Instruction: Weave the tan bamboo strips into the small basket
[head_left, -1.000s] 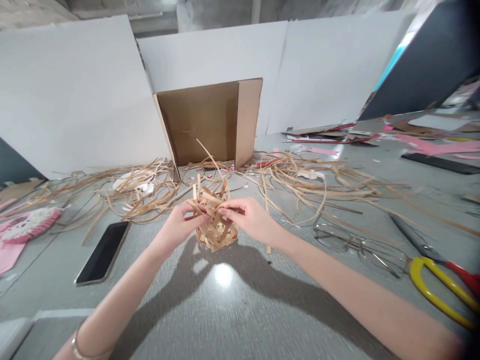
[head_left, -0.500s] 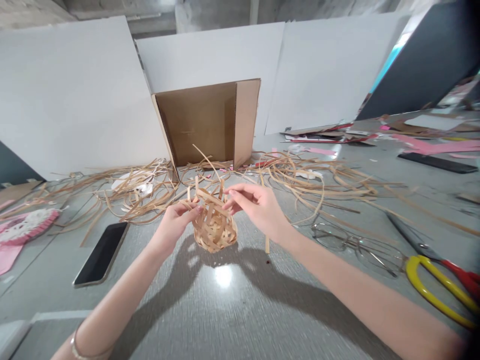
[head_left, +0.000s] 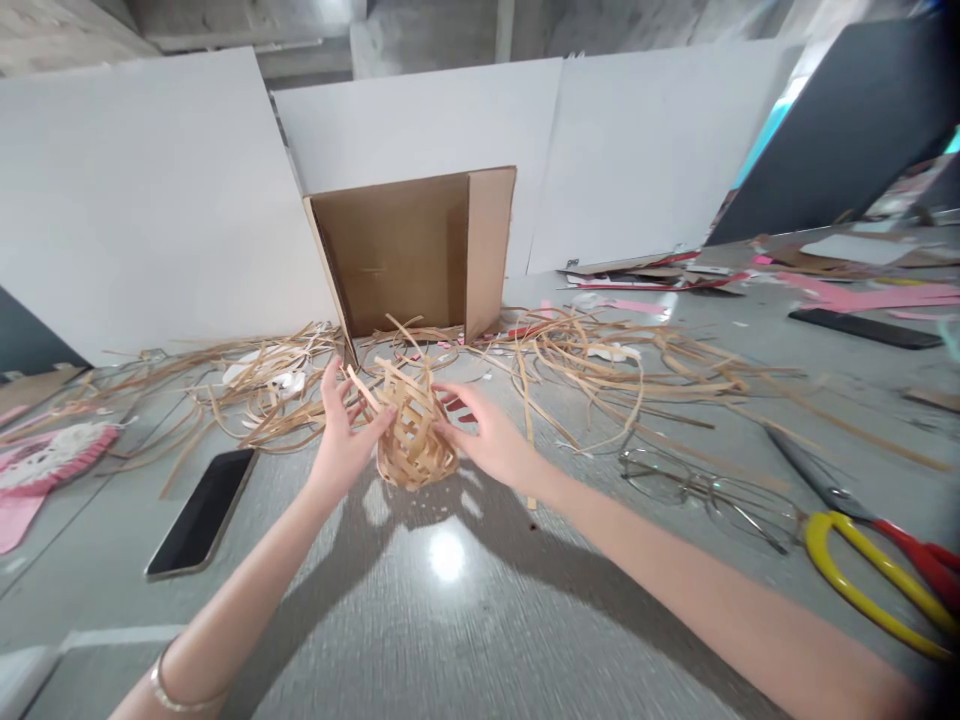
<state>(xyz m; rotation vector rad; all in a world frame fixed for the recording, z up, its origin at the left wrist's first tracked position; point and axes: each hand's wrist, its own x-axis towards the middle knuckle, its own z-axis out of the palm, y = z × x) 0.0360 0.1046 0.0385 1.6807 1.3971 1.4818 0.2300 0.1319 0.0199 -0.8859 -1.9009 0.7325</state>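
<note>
A small woven basket [head_left: 417,440] of pale tan strips is held between my two hands, just above the grey table. Loose strip ends stick up around its rim. My left hand [head_left: 343,425] has its thumb against the basket's left side near the rim, its fingers raised and somewhat apart. On the other side, my right hand [head_left: 484,430] grips the basket with the thumb in front and the fingers curled around behind. The basket's far side is hidden.
Tan strips [head_left: 600,360] lie scattered behind. A cardboard box [head_left: 491,250] stands open against white panels. A phone [head_left: 201,515] lies left, near a pink-and-white piece [head_left: 56,455]. Eyeglasses [head_left: 705,485] and scissors with yellow and red handles [head_left: 825,550] lie right.
The basket has turned and shifted slightly left between my hands. My left fingers have spread upward. My right hand has gone from pinching near the rim to gripping the basket's side.
</note>
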